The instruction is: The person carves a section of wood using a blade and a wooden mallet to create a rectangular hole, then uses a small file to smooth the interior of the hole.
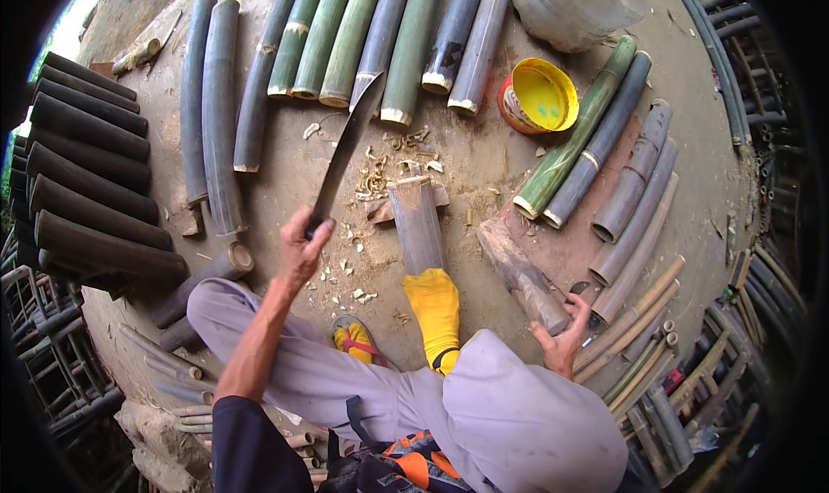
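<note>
My left hand (302, 249) is closed round the handle of a machete (347, 145), its long dark blade pointing up and away. Low on the right, my right hand (561, 338) has its thumb and fingers round the near end of a rough wooden log (521, 271). A small curved dark blade (579, 287) shows beside those fingers; what it belongs to is hidden. Between my hands, a short bamboo section (418, 225) rests with its far end on a brick-like block (380, 210). A foot in a yellow sock (432, 307) presses on its near end.
Bamboo lengths (380, 35) lie in a row ahead, and more (580, 139) lie at the right beside a yellow-lined bucket (540, 96). Dark bamboo tubes (99, 191) are stacked at the left. Shavings (373, 178) litter the ground. A translucent container (574, 9) stands far right.
</note>
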Tool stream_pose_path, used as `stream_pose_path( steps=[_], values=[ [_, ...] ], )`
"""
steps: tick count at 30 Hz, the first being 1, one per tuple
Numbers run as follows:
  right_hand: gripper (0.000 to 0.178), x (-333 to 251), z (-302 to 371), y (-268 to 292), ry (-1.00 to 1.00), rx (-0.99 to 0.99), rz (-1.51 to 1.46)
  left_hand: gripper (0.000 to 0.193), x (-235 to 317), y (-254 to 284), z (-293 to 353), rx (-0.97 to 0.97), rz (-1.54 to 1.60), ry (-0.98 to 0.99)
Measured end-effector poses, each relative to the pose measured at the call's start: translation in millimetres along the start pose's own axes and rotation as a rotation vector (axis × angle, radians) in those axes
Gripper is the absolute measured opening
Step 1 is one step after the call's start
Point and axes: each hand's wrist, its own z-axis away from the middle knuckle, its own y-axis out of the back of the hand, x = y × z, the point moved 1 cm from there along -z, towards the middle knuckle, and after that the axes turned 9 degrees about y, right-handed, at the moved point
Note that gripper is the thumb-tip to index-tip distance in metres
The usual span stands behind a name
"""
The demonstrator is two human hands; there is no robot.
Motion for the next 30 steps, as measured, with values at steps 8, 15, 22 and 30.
stream_pose_path(
  steps=[8,15,22,30],
  values=[
    [0.092,81.6,-33.3,-34.5,-0.311,-0.398,-0.11,0.034,26.5,48.0,-39.1,-0.299,-0.539,-0.036],
    [0.093,36.1,-39.3,-68.2,-0.062,-0.37,0.029,0.049,33.8,52.7,-45.9,-0.416,-0.75,-0.047],
    [0.109,-61.5,-96.9,-96.0,0.452,-0.346,0.153,0.051,32.5,47.4,-53.0,-0.468,-0.827,-0.059],
    [0.108,-59.8,-119.7,-112.3,0.507,-0.478,0.195,0.048,19.5,45.7,-58.3,-0.417,-0.815,-0.146]
  ],
)
